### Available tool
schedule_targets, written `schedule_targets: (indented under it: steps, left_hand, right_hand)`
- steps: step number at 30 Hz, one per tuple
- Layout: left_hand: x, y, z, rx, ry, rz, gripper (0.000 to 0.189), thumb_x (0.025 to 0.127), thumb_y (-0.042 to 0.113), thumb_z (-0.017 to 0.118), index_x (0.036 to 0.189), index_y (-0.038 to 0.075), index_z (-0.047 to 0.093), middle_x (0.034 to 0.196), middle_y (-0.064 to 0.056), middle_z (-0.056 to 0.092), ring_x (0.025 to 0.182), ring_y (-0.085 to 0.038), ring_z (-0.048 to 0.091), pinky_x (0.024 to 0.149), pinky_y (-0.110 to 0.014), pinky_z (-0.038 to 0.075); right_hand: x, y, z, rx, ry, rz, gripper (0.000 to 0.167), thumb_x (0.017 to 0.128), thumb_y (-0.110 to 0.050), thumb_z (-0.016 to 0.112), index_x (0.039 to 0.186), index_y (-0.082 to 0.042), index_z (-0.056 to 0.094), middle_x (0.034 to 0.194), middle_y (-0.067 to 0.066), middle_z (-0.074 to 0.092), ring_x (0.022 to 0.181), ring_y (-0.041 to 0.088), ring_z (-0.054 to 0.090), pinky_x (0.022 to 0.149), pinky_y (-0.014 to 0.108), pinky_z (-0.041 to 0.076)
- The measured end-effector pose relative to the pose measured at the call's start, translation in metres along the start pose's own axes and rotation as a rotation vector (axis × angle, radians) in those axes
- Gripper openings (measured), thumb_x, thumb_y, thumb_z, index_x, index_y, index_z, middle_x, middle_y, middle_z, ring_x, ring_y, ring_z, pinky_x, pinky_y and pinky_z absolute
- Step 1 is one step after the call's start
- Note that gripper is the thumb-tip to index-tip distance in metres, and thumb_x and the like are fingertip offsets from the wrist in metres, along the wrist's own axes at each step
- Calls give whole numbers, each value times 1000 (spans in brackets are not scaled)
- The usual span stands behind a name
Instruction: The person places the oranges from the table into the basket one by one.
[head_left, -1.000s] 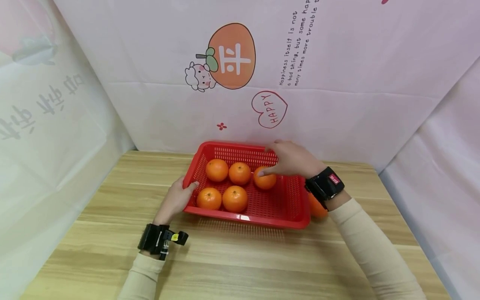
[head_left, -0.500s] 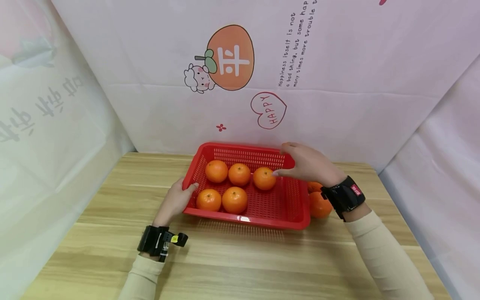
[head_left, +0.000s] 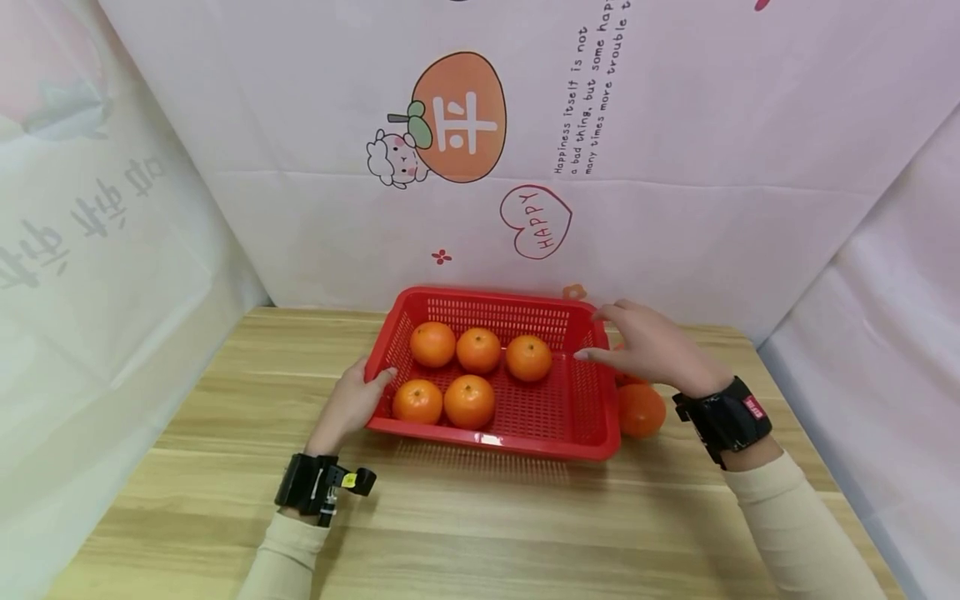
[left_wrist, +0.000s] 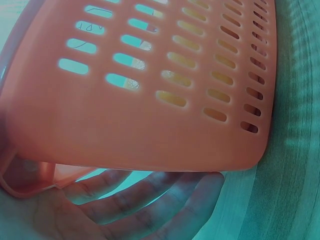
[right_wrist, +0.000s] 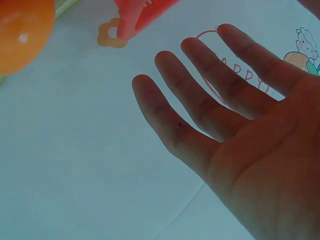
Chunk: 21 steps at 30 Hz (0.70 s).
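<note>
A red plastic basket (head_left: 491, 447) with slotted walls holds several oranges, among them a rear orange (head_left: 528, 358) nearest its right half. My left hand (head_left: 354, 402) grips the basket's left rim, thumb over the inner side; in the left wrist view its fingers (left_wrist: 150, 200) lie along the outside of the wall. Above the right rim is my right hand (head_left: 656, 348), fingers spread and holding nothing. The right wrist view shows its palm (right_wrist: 270, 145) bare. Just right of the basket sits an orange (head_left: 641, 410), with another behind it mostly hidden by the hand.
The basket stands on a wood-grain table (head_left: 480, 533) near its back edge. A white printed cloth (head_left: 675, 242) hangs behind, and more white cloth (head_left: 135, 250) hangs at both sides.
My right hand has let go of the rear orange inside the basket and moved right, above the right rim. The oranges outside have come into fuller view. My left hand has stayed put.
</note>
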<state>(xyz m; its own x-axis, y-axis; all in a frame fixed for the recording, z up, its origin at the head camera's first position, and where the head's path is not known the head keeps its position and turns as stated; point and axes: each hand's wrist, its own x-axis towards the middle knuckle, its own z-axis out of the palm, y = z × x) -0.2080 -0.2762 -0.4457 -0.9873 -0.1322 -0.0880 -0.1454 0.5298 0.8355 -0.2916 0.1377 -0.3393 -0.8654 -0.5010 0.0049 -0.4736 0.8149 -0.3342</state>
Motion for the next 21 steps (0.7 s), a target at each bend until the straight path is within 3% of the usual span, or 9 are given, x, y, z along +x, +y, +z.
schedule_targets:
  steps: [15, 21]
  left_hand:
    - [-1, 0, 0, -17, -5, -13, 47, 110, 34, 51, 147, 5, 53, 118, -17, 69, 93, -21, 68, 76, -28, 52]
    - [0, 0, 0, -9, -1, -18, 45, 110, 34, 51, 144, 5, 54, 114, -16, 69, 92, -21, 66, 77, -28, 51]
  right_hand:
    - [-27, 25, 9, 24, 30, 46, 60, 100, -40, 70, 142, 1, 57, 142, 25, 61, 127, 44, 60, 99, 64, 55]
    - [-38, 43, 16, 61, 65, 18, 52, 98, -37, 74, 133, 0, 64, 126, 20, 70, 112, 38, 66, 91, 57, 59]
